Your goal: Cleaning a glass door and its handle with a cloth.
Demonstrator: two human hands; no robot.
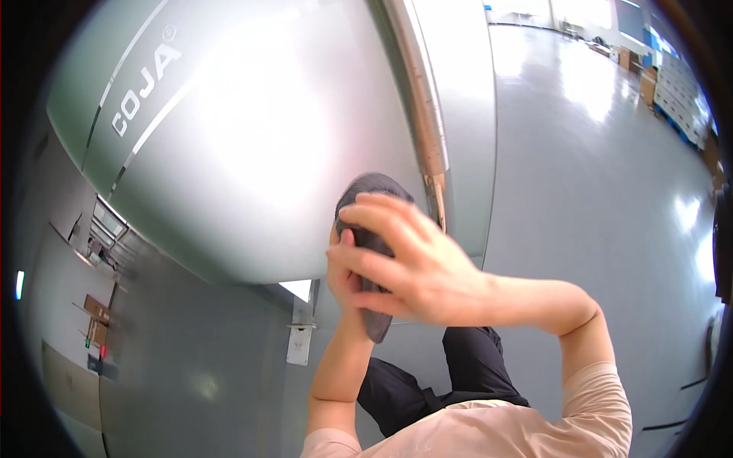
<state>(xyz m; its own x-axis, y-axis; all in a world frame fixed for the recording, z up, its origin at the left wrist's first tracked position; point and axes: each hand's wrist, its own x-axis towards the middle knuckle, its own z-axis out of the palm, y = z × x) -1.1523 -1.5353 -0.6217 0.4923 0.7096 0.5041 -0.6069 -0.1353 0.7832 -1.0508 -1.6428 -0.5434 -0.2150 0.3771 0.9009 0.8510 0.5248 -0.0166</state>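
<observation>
My left hand (342, 275) holds a long, dark grey item (375, 186) with a rounded top and a tapered lower end; its exact kind is not clear. My right hand (421, 263) lies across its front with the fingers spread, slightly blurred, and partly covers both the item and my left hand. Both hands are in front of my body, at the near end of a large pale, glossy surface (275, 217). That surface bears the maker's name COJA at its upper left.
A brown strip (426, 126) runs along the pale surface's right side. A metal foot plate (299, 344) stands below its near end. Around it lies a grey, reflective floor (550, 189). Stacked white crates (678, 100) and cardboard boxes (648, 85) stand far off at the upper right.
</observation>
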